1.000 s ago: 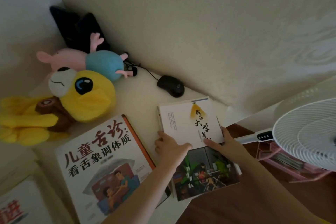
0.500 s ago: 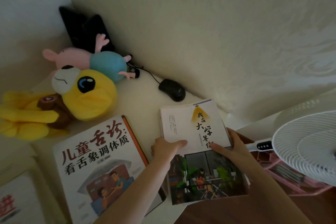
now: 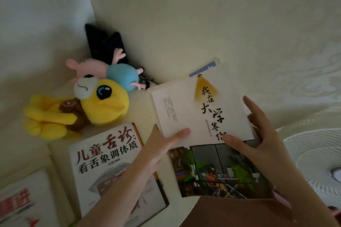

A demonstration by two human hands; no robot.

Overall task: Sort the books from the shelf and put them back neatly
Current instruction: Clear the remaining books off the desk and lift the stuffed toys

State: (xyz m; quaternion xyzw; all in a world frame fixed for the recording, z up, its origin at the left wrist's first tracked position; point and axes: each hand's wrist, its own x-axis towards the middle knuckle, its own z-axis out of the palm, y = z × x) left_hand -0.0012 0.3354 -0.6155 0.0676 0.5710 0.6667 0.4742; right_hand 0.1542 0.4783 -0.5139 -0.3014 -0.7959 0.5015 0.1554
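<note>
While left hand (image 3: 158,146) and right hand (image 3: 258,134) grip its long sides — thumbs on top — the white book (image 3: 195,116) points away, over the desk's (image 3: 142,116) right edge

White book (image 3: 193,110) gripped between the left hand (image 3: 158,147) and right hand (image 3: 262,134): "我在大学等你", black brush script; fine print unreadable. Big book (image 3: 103,155) left of the left hand: "儿童舌诊:", below "看舌象调体质". Far-left book (image 3: 16,202): red characters, cropped, illegible.

Dim cream walls (image 3: 203,14), white fan (image 3: 317,160)
</note>
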